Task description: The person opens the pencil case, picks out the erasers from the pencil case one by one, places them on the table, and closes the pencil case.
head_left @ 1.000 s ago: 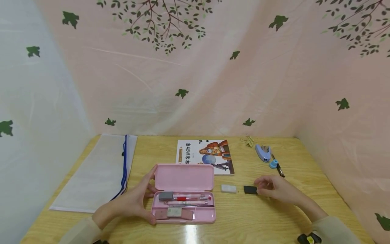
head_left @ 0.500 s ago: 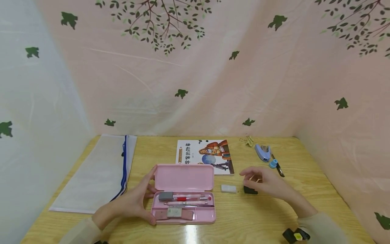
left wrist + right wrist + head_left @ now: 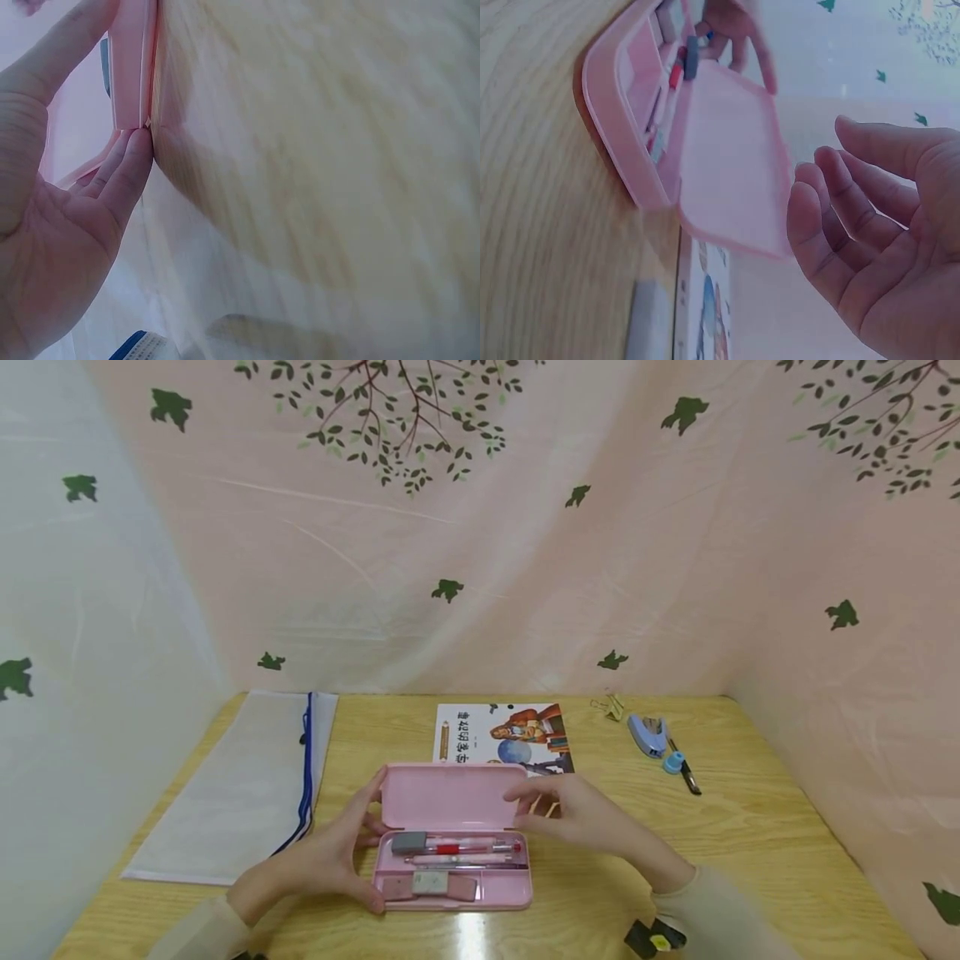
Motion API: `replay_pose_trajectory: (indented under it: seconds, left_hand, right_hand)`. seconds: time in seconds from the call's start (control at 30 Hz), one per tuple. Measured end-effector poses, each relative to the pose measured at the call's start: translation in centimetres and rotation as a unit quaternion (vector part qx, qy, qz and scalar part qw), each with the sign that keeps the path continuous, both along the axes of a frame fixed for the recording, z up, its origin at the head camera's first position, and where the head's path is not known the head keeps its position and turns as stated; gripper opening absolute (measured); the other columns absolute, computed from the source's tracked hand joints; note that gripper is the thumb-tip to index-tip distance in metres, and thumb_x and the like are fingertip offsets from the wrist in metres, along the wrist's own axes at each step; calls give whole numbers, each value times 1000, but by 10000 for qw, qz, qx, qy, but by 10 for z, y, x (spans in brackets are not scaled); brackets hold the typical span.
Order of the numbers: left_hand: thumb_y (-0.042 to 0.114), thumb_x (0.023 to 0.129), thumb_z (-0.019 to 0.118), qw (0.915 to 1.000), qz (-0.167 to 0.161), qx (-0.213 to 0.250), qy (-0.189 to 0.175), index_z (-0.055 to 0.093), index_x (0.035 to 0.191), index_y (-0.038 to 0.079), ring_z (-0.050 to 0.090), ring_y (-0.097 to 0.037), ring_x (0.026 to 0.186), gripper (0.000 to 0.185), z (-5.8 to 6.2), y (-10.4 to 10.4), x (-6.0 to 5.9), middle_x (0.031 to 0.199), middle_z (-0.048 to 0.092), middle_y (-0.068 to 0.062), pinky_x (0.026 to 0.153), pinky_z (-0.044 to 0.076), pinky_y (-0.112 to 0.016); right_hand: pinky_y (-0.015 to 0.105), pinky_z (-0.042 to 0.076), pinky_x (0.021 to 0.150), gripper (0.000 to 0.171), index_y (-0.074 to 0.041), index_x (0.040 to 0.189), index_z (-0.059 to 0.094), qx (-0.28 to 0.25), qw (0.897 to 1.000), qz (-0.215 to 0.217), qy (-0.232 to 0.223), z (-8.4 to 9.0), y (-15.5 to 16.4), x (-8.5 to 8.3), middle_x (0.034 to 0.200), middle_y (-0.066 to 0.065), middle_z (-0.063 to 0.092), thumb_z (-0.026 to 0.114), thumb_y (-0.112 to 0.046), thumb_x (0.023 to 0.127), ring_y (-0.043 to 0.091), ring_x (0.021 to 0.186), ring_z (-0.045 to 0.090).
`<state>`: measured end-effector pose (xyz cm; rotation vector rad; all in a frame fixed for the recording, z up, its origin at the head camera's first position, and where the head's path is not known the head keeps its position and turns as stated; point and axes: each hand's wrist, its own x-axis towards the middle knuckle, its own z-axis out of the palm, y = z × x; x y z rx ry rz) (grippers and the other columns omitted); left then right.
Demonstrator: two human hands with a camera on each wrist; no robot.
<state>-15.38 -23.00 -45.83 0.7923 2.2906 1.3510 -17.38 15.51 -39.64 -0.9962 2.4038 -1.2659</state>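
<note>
A pink pencil case [image 3: 452, 843] lies open near the front edge of the wooden table [image 3: 750, 827], about midway between the left and right edges, its lid standing up at the back. The left hand [image 3: 322, 856] holds the case at its left end: the thumb lies along the front left corner of the tray and the fingers reach to the left side of the lid; in the left wrist view a fingertip touches the edge of the case. The right hand [image 3: 577, 814] hovers at the right end of the lid with its fingers relaxed and slightly bent, holding nothing; the right wrist view shows the open palm just beside the lid, not touching it.

In the tray lie a grey eraser [image 3: 408, 841], a red pen [image 3: 465, 848] and further pens, and at the front a small white eraser [image 3: 429, 882].

Behind the case, toward the back edge, lies a picture book [image 3: 504, 739], partly hidden by the lid. Along the left edge lies a white mesh pouch [image 3: 240, 785] with a blue zip. Near the back right corner are a gold binder clip [image 3: 611, 705], a blue stapler [image 3: 647, 735] and a black pen [image 3: 684, 770] with a blue cap beside it.
</note>
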Motion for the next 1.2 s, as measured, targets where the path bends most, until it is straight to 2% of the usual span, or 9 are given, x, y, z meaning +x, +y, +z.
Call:
replay_pose_trajectory:
  seconds: [0.33,0.6,0.77,0.9,1.07,1.2]
  left_hand:
    - [29,65,97,9999,8,-44,-96,-16,161,27,55,-28,125,149,3,1,0,159,19,-17,108,48,-37]
    - [29,65,98,10000,43,-56,-38,-16,161,30,55,-27,125,148,4,1,-1,160,18,-17,107,48,-36]
    - [29,63,98,10000,34,-6,-3,-16,161,28,55,-26,123,151,1,1,1,159,19,-17,106,49,-33]
    - [30,62,99,9999,16,60,106,-16,162,26,56,-26,122,152,-1,1,2,157,21,-17,106,49,-33]
    - [31,62,99,9998,34,39,167,-16,161,26,56,-26,121,152,-2,1,2,156,22,-18,106,49,-34]
    - [32,63,98,9999,86,-48,105,-17,161,31,55,-26,122,151,-1,2,3,157,22,-18,107,49,-34]
  right_hand:
    - [24,60,73,33,0,122,70,128,9992,368,-50,-22,-52,-9,94,-7,69,73,-17,95,5,82,65]
    - [14,54,76,41,-3,125,70,914,9942,346,446,-34,-88,-11,96,-8,70,79,-20,89,-2,84,60]
    - [12,53,76,43,-3,124,70,1059,9928,378,417,-38,-101,-9,97,-6,72,82,-20,86,-4,82,61]
    - [12,54,77,38,-4,118,73,1066,9928,364,406,-39,-107,-6,96,-5,73,83,-20,85,-3,82,62]
    - [13,51,68,28,-8,108,78,1159,9910,352,570,-41,-111,-2,86,-11,71,85,-20,84,-3,72,58]
    - [13,49,62,30,-10,110,78,1274,9896,324,585,-40,-113,1,83,-15,68,85,-22,83,-3,67,54]
